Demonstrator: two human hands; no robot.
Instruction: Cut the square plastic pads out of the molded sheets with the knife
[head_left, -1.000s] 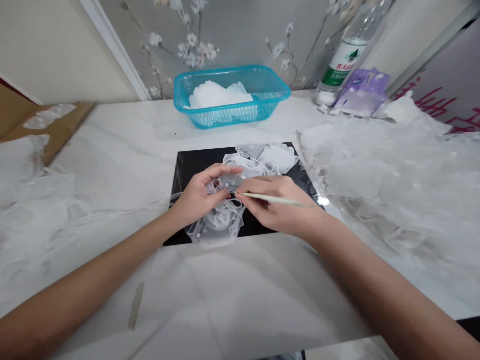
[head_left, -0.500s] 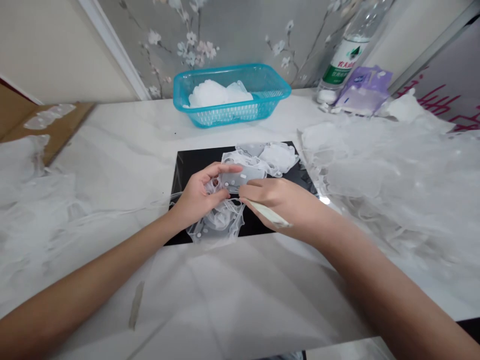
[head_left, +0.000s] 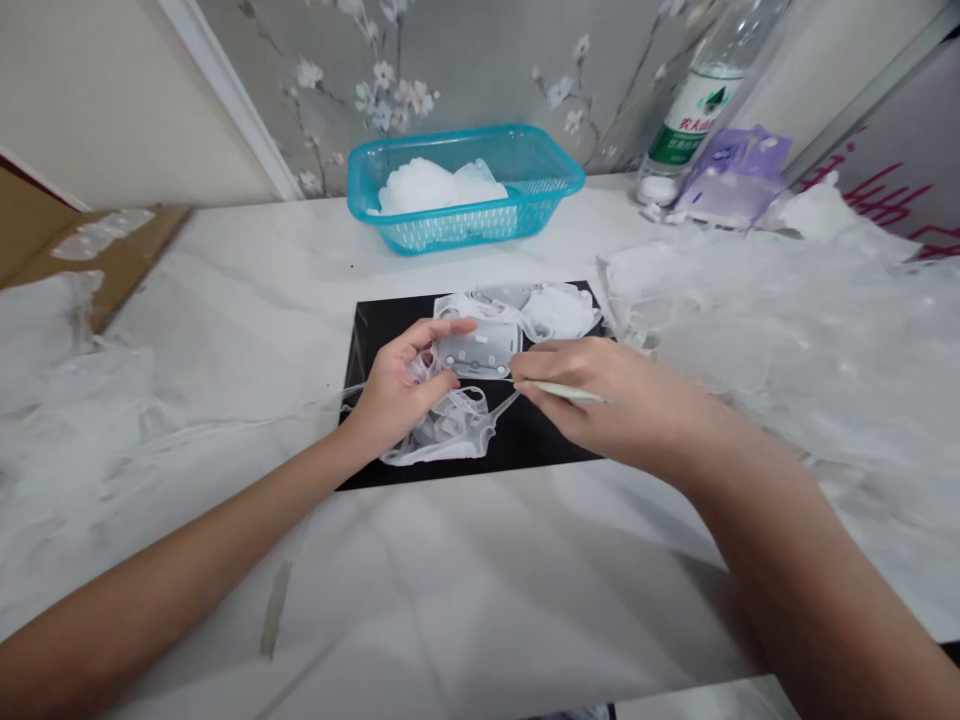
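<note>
On a black board [head_left: 551,430], my left hand [head_left: 401,380] holds the left end of a translucent rectangular piece [head_left: 480,347] dotted with small round marks. Its index finger lies along the top edge and its thumb is below. My right hand [head_left: 581,390] grips a slim pale tool [head_left: 568,392], whose exact kind I cannot tell. From the right fingertips, a thin see-through strand stretches left to a crumpled clear film [head_left: 450,430] below the piece. More thin white film [head_left: 559,312] lies bunched at the board's back edge.
A blue plastic basket [head_left: 465,235] with white pieces in it stands behind the board. Heaps of translucent film lie at the right [head_left: 787,350] and left [head_left: 67,430]. A water bottle [head_left: 686,120], a purple packet [head_left: 739,180] and a cardboard box [head_left: 142,250] border the table.
My right hand has moved right with the tool, drawing the clear strand out from the film. More of the dotted piece now shows. My left hand has barely moved.
</note>
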